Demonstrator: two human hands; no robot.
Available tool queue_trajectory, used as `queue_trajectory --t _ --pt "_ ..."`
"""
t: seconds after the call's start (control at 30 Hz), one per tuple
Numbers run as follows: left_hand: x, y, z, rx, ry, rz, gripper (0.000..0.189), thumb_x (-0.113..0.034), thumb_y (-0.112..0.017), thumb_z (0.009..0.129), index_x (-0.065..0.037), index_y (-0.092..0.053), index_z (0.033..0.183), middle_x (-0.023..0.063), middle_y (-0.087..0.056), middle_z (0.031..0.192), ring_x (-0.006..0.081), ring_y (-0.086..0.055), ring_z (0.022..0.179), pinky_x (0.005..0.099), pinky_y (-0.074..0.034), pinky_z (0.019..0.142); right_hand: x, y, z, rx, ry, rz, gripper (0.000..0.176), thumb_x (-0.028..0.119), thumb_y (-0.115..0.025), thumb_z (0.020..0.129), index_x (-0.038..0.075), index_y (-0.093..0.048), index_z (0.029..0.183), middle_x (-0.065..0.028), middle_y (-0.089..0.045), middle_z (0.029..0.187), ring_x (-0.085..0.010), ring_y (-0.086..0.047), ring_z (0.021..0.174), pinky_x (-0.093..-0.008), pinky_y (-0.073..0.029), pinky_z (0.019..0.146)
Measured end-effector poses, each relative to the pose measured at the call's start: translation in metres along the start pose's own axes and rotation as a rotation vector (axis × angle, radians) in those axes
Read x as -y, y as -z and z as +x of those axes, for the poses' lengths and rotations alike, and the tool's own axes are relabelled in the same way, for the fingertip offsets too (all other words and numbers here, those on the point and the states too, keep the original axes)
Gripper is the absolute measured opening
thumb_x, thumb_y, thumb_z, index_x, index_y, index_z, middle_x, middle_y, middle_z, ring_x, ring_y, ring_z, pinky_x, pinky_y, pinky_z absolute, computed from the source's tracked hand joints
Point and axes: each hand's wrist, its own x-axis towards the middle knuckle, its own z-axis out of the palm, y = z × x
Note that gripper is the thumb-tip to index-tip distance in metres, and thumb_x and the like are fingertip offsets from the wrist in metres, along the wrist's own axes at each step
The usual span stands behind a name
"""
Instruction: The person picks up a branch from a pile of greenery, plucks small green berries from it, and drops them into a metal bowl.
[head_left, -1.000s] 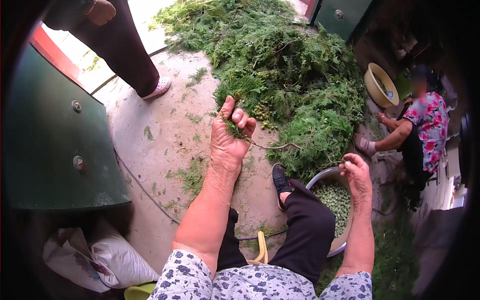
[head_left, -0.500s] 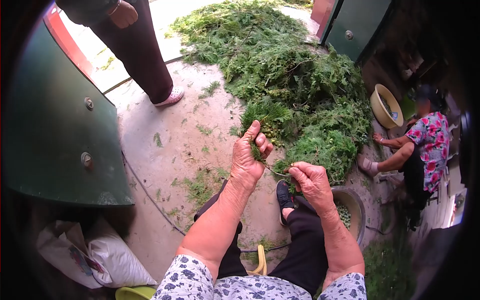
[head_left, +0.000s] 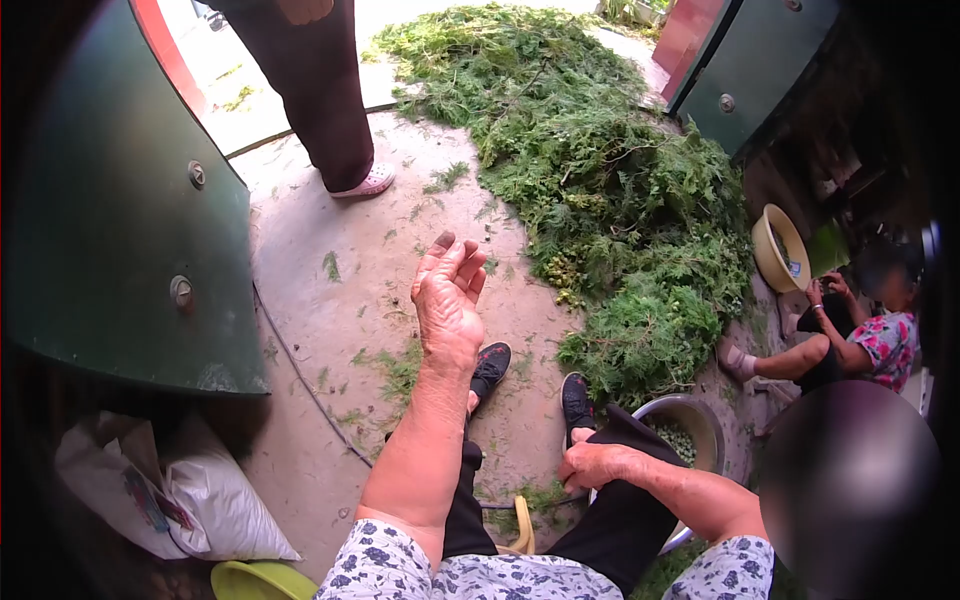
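My left hand (head_left: 450, 300) is raised over the concrete floor, fingers loosely curled and apart, with no sprig in it. Low by my right knee is my right hand (head_left: 592, 466), its fingers bent together. Whatever those fingertips may hold is hidden. Beside that knee stands a metal basin (head_left: 716, 440), partly covered by my leg and forearm, with small pale-green cones (head_left: 680, 440) inside. Ahead and to the right lies a big heap of green conifer branches (head_left: 640, 200), its near edge just beyond my right shoe (head_left: 577, 402).
A standing person's leg (head_left: 325, 100) is at the upper left, near a green metal door (head_left: 130, 230). At right, a seated person (head_left: 870, 345) works by a yellow basin (head_left: 766, 250). White sacks (head_left: 215, 500), a lime-green tub (head_left: 250, 582) and a cable (head_left: 300, 375) lie to the left.
The conifer sprig has left my left hand, which has shifted left and loosened. My right hand has dropped from the sprig's stem to beside my knee. The view has shifted slightly.
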Motion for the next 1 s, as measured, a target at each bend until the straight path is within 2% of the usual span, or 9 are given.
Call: queue_trajectory --t 0.1,0.17,0.23,0.37,0.4,0.43,0.63,0.83,1.0 --pt "-0.006 0.008 0.009 -0.054 -0.042 -0.085 0.017 -0.011 -0.060 0.082 -0.011 -0.057 0.098 0.0019 -0.063 0.086 0.0124 -0.060 0.076 0.0274 -0.047 0.070 -0.008 0.035 0.001 0.031 -0.247 0.355 0.016 0.018 -0.063 0.078 0.004 -0.064 0.085 -0.0070 -0.064 0.068 -0.0168 -0.061 0.059 -0.0317 -0.049 0.054" --pt "-0.013 0.010 0.011 -0.084 -0.073 -0.099 0.009 -0.011 -0.061 0.081 -0.011 -0.059 0.090 0.0012 -0.063 0.081 0.0125 -0.060 0.074 0.0274 -0.047 0.068 -0.002 0.121 -0.022 -0.634 -0.354 0.513 0.018 0.021 -0.064 0.080 0.003 -0.063 0.082 -0.0050 -0.060 0.062 -0.0140 -0.056 0.052 -0.0289 -0.048 0.047" --pt "-0.016 0.011 0.013 -0.103 -0.090 -0.095 0.006 -0.011 -0.062 0.081 -0.010 -0.058 0.086 0.0016 -0.062 0.081 0.0129 -0.059 0.075 0.0294 -0.045 0.069 0.015 0.213 -0.060 -1.468 0.349 0.844 0.041 0.023 -0.061 0.084 0.002 -0.050 0.118 -0.0135 -0.060 0.097 -0.0197 -0.061 0.087 -0.0316 -0.051 0.079" --pt "-0.021 0.010 0.014 -0.147 -0.072 -0.115 0.008 -0.010 -0.062 0.080 -0.006 -0.058 0.085 0.0027 -0.061 0.083 0.0138 -0.058 0.076 0.0303 -0.044 0.071 0.041 0.273 -0.097 -1.889 0.636 0.901 0.034 0.013 -0.055 0.087 0.001 -0.043 0.117 -0.0064 -0.052 0.098 -0.0173 -0.052 0.086 -0.0303 -0.048 0.075" --pt "-0.022 0.011 0.015 -0.161 -0.069 -0.109 0.008 -0.010 -0.062 0.080 -0.006 -0.058 0.085 0.0027 -0.061 0.083 0.0138 -0.058 0.076 0.0303 -0.044 0.071 0.023 0.268 -0.088 -1.854 0.639 0.809 0.028 0.010 -0.053 0.088 -0.002 -0.046 0.113 -0.0079 -0.056 0.093 -0.0171 -0.057 0.081 -0.0291 -0.050 0.069" --pt "-0.022 0.010 0.016 -0.153 -0.092 -0.107 0.008 -0.009 -0.062 0.080 -0.005 -0.058 0.085 0.0029 -0.061 0.083 0.0138 -0.058 0.075 0.0305 -0.044 0.071 -0.026 0.263 -0.080 -1.677 0.645 0.681 0.034 0.018 -0.052 0.090 -0.003 -0.049 0.117 -0.0130 -0.058 0.108 -0.0207 -0.058 0.098 -0.0324 -0.050 0.085" --pt "-0.010 0.006 0.015 -0.081 -0.014 -0.052 0.009 -0.010 -0.062 0.080 -0.005 -0.057 0.085 0.0035 -0.061 0.081 0.0131 -0.057 0.072 0.0294 -0.045 0.068 -0.095 0.146 -0.046 -1.437 -0.007 0.940 0.026 0.014 -0.055 0.088 -0.002 -0.055 0.109 -0.0095 -0.060 0.098 -0.0164 -0.061 0.087 -0.0272 -0.053 0.071" --pt "0.009 -0.007 0.016 0.022 0.096 -0.024 0.006 -0.009 -0.059 0.083 -0.005 -0.058 0.088 0.0025 -0.061 0.082 0.0122 -0.058 0.071 0.0292 -0.046 0.067 -0.213 0.026 -0.064 -1.650 -0.436 1.371 0.025 0.010 -0.051 0.088 -0.004 -0.056 0.108 -0.0123 -0.061 0.092 -0.0175 -0.062 0.072 -0.0274 -0.054 0.057" --pt "0.030 -0.020 0.010 0.091 0.190 0.001 0.010 -0.010 -0.059 0.084 -0.006 -0.059 0.093 0.0013 -0.061 0.082 0.0107 -0.057 0.069 0.0272 -0.047 0.067 -0.247 -0.012 -0.036 -1.622 -0.355 1.698 0.027 0.008 -0.048 0.090 -0.003 -0.050 0.114 -0.0154 -0.060 0.094 -0.0216 -0.063 0.073 -0.0315 -0.055 0.058"
